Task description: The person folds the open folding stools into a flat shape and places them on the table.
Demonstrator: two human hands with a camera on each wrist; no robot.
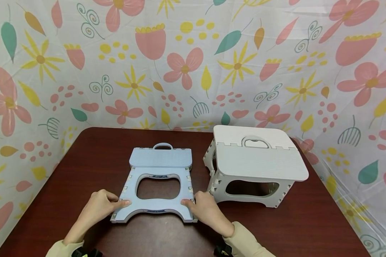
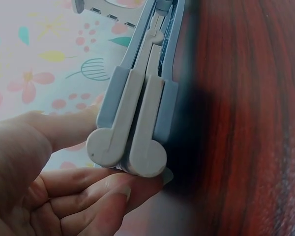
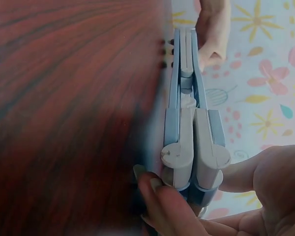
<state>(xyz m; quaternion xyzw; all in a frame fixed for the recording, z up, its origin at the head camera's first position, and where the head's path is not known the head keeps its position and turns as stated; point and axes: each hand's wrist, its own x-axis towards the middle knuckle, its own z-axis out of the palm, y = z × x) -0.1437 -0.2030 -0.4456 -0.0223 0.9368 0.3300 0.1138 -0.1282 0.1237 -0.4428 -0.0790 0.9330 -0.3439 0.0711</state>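
Observation:
A light blue folding step stool (image 1: 161, 159) lies folded nearly flat, its carrying handle (image 1: 163, 145) at the far end. My left hand (image 1: 98, 207) grips its near left side, thumb on the upper panel. At the near right side my right hand (image 1: 209, 210) holds it the same way. The left wrist view shows the stool's folded grey hinge legs (image 2: 147, 118), fingers curled beneath their rounded ends. From the right wrist, two matching hinge ends (image 3: 194, 152) appear, with thumb and fingers on opposite sides.
A white step stool (image 1: 260, 160) stands unfolded to the right, close by my right hand. Both stools are on a dark red-brown table (image 1: 90, 153). Behind the table hangs a floral-patterned cloth (image 1: 183, 43), which continues along both sides.

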